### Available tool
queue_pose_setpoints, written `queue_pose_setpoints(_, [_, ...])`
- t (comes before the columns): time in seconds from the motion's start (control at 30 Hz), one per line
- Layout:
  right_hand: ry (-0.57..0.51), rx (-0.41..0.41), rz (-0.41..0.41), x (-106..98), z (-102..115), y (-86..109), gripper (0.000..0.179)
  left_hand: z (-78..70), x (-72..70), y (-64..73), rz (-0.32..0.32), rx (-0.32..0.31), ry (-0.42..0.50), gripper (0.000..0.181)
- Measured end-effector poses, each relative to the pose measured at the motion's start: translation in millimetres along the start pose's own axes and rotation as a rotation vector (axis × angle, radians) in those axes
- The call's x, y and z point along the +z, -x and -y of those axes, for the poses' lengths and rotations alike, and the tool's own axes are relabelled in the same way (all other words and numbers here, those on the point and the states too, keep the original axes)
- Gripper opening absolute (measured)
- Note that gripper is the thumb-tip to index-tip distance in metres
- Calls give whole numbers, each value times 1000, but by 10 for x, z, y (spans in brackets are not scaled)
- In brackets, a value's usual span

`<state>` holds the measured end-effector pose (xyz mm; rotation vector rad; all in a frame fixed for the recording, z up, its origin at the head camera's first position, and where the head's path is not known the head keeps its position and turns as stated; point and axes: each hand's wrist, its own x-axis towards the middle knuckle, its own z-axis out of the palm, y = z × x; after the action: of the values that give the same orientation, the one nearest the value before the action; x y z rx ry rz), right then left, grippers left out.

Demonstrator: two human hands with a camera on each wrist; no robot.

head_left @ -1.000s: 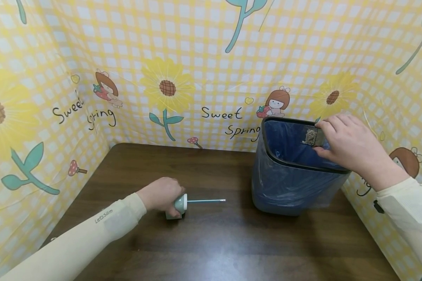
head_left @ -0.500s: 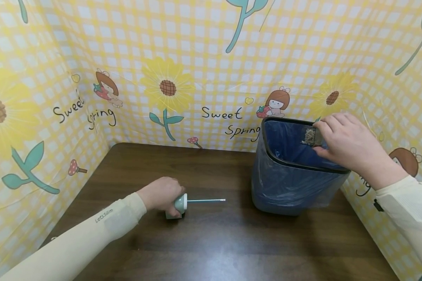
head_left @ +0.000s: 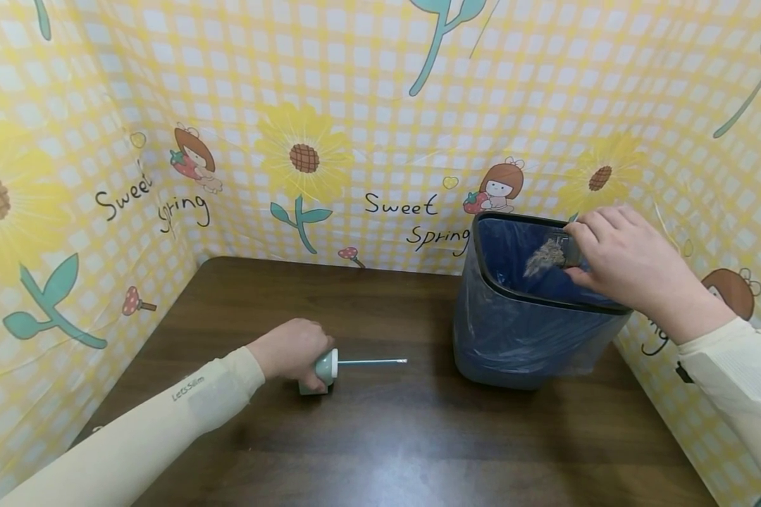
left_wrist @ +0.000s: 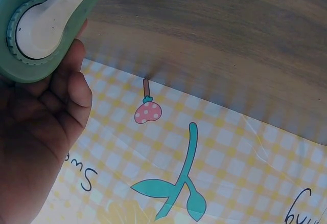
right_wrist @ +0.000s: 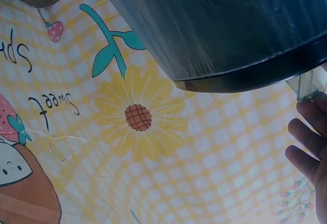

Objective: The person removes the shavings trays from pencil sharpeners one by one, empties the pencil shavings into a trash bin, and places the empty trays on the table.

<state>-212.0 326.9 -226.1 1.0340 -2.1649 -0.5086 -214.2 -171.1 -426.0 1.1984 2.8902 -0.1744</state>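
Observation:
A green hand-crank pencil sharpener [head_left: 325, 367] lies on the table, gripped by my left hand [head_left: 292, 352]. From its white front a light blue pencil [head_left: 374, 362] sticks out to the right. The white crank [left_wrist: 38, 32] shows in the left wrist view. Over the open bin [head_left: 526, 338], my right hand [head_left: 630, 260] pinches a small clear shavings drawer [head_left: 566, 245], tilted toward the inside. Pencil shavings [head_left: 544, 258] spill from it, blurred. In the right wrist view, part of the drawer [right_wrist: 310, 83] shows beyond the rim; most of it is hidden.
The bin has a blue plastic liner folded over its black rim [head_left: 482, 274]. It stands at the right of the brown wooden table [head_left: 380, 436]. A yellow checked cloth [head_left: 387, 141] with printed flowers encloses the back and both sides.
Shavings that sat in the drawer now slide out down and left into the bin. My right hand has barely shifted; the left hand and sharpener have stayed in place.

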Motion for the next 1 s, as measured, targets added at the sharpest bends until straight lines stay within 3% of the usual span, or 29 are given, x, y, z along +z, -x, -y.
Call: queue_pose_setpoints(1.0, [92, -88, 33, -16, -6, -17, 73, -5, -9, 0, 5, -4, -3, 53])
